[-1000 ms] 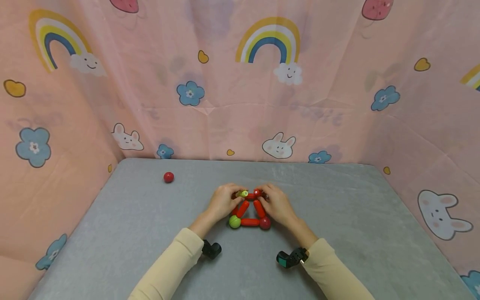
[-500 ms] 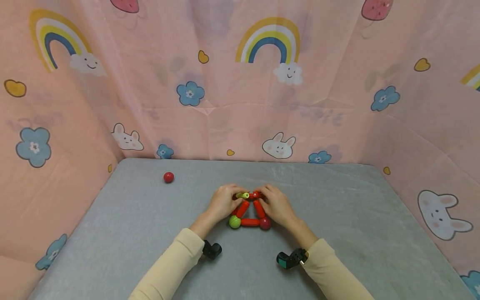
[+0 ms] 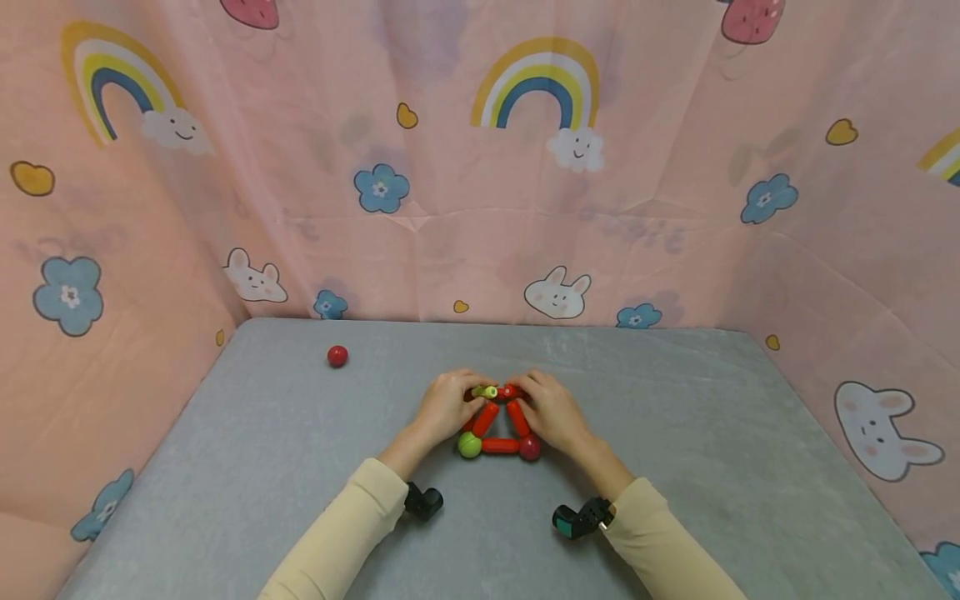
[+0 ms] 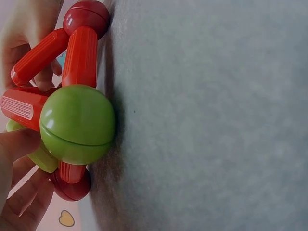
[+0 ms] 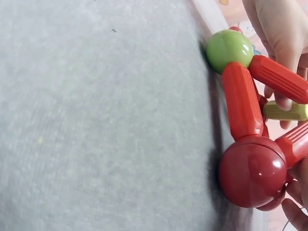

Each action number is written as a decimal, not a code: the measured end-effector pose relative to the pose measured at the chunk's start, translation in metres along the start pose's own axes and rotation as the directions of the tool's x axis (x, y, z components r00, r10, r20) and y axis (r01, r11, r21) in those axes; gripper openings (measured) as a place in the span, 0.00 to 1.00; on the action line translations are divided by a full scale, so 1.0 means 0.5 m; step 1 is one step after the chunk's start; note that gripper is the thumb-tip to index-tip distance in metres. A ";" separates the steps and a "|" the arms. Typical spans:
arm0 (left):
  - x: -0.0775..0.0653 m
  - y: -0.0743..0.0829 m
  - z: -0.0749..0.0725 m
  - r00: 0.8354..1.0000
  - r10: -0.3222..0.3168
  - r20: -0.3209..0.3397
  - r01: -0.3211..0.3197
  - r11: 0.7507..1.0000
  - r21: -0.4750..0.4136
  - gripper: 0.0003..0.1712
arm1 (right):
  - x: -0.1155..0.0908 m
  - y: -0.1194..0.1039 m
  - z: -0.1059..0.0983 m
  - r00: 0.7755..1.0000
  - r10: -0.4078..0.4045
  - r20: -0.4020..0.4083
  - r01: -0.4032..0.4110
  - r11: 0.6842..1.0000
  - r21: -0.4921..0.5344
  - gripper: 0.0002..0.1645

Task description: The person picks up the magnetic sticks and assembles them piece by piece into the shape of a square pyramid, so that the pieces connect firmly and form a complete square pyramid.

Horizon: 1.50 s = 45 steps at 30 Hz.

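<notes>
A frame of magnetic rods and balls stands on the table. Its near side is a red rod (image 3: 500,446) between a green ball (image 4: 78,124) and a dark red ball (image 5: 252,172). Two more red rods, a left one (image 3: 486,418) and a right one (image 3: 517,418), slope up from these balls, their upper ends apart. Behind them my left hand (image 3: 447,402) pinches a yellow-green rod (image 5: 285,111), end pointing inward. My right hand (image 3: 553,407) holds a red rod (image 3: 509,391) at the back right, mostly hidden by its fingers. Another red ball (image 4: 72,185) sits low by the left fingers.
A loose red ball (image 3: 337,357) lies at the back left of the grey table (image 3: 675,433). Pink printed cloth (image 3: 465,242) hangs behind and along both sides. Black wrist cameras, left (image 3: 423,502) and right (image 3: 581,518), sit near the cuffs.
The upper red rod's end in my right hand has shifted slightly left and lower, nearer the yellow-green rod. The yellow-green rod has dipped slightly. The lower frame stays in place.
</notes>
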<state>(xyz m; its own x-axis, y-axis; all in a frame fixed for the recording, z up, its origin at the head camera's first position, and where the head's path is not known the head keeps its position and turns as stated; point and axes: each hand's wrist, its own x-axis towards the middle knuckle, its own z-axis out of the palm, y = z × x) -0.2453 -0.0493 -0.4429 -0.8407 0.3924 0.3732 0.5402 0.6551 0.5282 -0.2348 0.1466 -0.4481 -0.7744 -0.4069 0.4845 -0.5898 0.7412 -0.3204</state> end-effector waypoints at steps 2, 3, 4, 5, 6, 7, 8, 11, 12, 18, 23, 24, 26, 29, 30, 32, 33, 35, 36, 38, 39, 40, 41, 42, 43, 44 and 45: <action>0.000 -0.001 0.001 1.000 0.001 -0.001 -0.001 1.000 0.001 0.15 | 0.000 0.002 -0.002 1.000 -0.010 0.000 0.010 1.000 0.011 0.16; 0.000 -0.001 0.000 1.000 0.003 -0.001 -0.003 1.000 0.001 0.15 | -0.001 0.003 -0.002 1.000 -0.016 -0.002 0.016 1.000 0.014 0.16; 0.000 0.000 0.000 1.000 0.004 -0.003 -0.004 1.000 0.000 0.15 | -0.001 0.004 -0.004 1.000 -0.022 -0.002 0.022 1.000 0.020 0.17; 0.000 0.000 0.000 1.000 0.005 -0.003 -0.005 1.000 -0.002 0.15 | -0.001 0.005 -0.005 1.000 -0.028 -0.002 0.028 0.999 0.026 0.18; -0.001 0.000 -0.001 1.000 0.005 -0.004 -0.005 1.000 -0.002 0.15 | -0.002 0.006 -0.006 1.000 -0.028 -0.002 0.028 0.999 0.036 0.18; -0.001 0.000 -0.001 1.000 0.004 -0.003 -0.004 1.000 -0.005 0.15 | -0.002 0.007 -0.007 1.000 -0.024 0.000 0.024 0.999 0.046 0.19; -0.001 0.000 -0.001 1.000 0.004 -0.004 -0.004 1.000 -0.008 0.15 | -0.003 0.008 -0.008 1.000 -0.015 0.001 0.015 0.998 0.056 0.20; 0.000 0.000 -0.001 1.000 0.001 -0.004 -0.001 1.000 -0.009 0.15 | -0.004 0.011 -0.012 0.999 0.040 0.019 -0.041 0.995 0.087 0.20; 0.000 0.000 -0.002 1.000 0.002 -0.004 -0.002 1.000 -0.008 0.15 | -0.005 0.011 -0.013 0.997 0.066 0.028 -0.068 0.993 0.098 0.20; -0.001 0.001 -0.003 1.000 0.002 0.003 -0.002 1.000 0.005 0.15 | -0.007 0.011 -0.018 0.963 0.250 0.102 -0.263 0.954 0.141 0.21; 0.000 0.001 -0.004 1.000 0.002 0.003 -0.002 1.000 0.005 0.15 | -0.010 0.004 -0.022 0.903 0.386 0.190 -0.415 0.899 0.144 0.25; 0.000 0.001 -0.004 1.000 0.002 0.003 -0.002 1.000 0.005 0.15 | -0.010 0.002 -0.022 0.889 0.409 0.204 -0.440 0.886 0.143 0.25; 0.001 0.001 -0.004 1.000 0.004 0.002 -0.004 1.000 0.007 0.15 | -0.010 -0.002 -0.023 0.854 0.458 0.246 -0.501 0.852 0.152 0.27; 0.001 0.000 -0.003 1.000 0.003 0.008 -0.003 1.000 0.012 0.14 | -0.009 -0.009 -0.022 0.807 0.513 0.293 -0.569 0.809 0.151 0.28; 0.001 -0.001 -0.003 1.000 0.001 0.010 -0.001 1.000 0.010 0.14 | -0.008 -0.011 -0.022 0.795 0.524 0.305 -0.584 0.798 0.151 0.29; 0.002 -0.001 -0.002 1.000 -0.001 0.015 0.001 1.000 0.010 0.14 | -0.008 -0.014 -0.020 0.781 0.536 0.319 -0.599 0.788 0.142 0.30; 0.003 -0.001 -0.002 1.000 0.000 0.016 0.000 1.000 0.008 0.14 | -0.007 -0.015 -0.018 0.782 0.537 0.318 -0.597 0.790 0.136 0.30; 0.003 -0.001 -0.002 1.000 0.005 0.015 -0.005 1.000 0.005 0.14 | -0.008 -0.017 -0.016 0.784 0.535 0.315 -0.594 0.794 0.131 0.29; 0.004 -0.001 -0.002 1.000 0.006 0.015 -0.006 1.000 0.004 0.14 | -0.008 -0.016 -0.014 0.786 0.533 0.313 -0.591 0.797 0.128 0.29; 0.004 -0.002 -0.002 1.000 0.010 0.012 -0.010 1.000 0.003 0.14 | -0.008 -0.017 -0.013 0.787 0.532 0.312 -0.589 0.798 0.125 0.28; 0.004 -0.002 -0.002 1.000 0.014 0.009 -0.014 1.000 0.006 0.14 | -0.008 -0.017 -0.012 0.789 0.531 0.310 -0.587 0.800 0.125 0.28; 0.004 -0.003 -0.001 1.000 0.014 0.008 -0.014 1.000 0.008 0.14 | -0.008 -0.017 -0.012 0.788 0.531 0.312 -0.589 0.798 0.127 0.28; 0.004 -0.003 -0.001 1.000 0.013 0.007 -0.013 1.000 0.008 0.14 | -0.008 -0.017 -0.011 0.786 0.533 0.314 -0.591 0.796 0.128 0.28; 0.004 -0.003 -0.001 1.000 0.014 0.005 -0.014 1.000 0.009 0.14 | -0.008 -0.018 -0.011 0.785 0.534 0.314 -0.592 0.796 0.127 0.28; 0.004 -0.003 -0.002 1.000 0.012 0.006 -0.012 1.000 0.006 0.14 | -0.008 -0.018 -0.011 0.785 0.534 0.314 -0.592 0.796 0.128 0.28; 0.003 -0.004 -0.002 1.000 0.011 0.007 -0.011 1.000 0.004 0.14 | -0.008 -0.017 -0.010 0.785 0.534 0.313 -0.592 0.795 0.128 0.28; 0.003 -0.004 -0.003 1.000 0.010 0.010 -0.010 1.000 -0.001 0.14 | -0.008 -0.018 -0.010 0.785 0.535 0.313 -0.594 0.794 0.133 0.28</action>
<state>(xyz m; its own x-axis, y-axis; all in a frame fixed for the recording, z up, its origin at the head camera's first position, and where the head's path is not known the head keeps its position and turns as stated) -0.2474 -0.0507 -0.4422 -0.8358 0.4050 0.3707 0.5483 0.6507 0.5253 -0.2253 0.1443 -0.4434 -0.9949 -0.0902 -0.0458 -0.0389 0.7590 -0.6499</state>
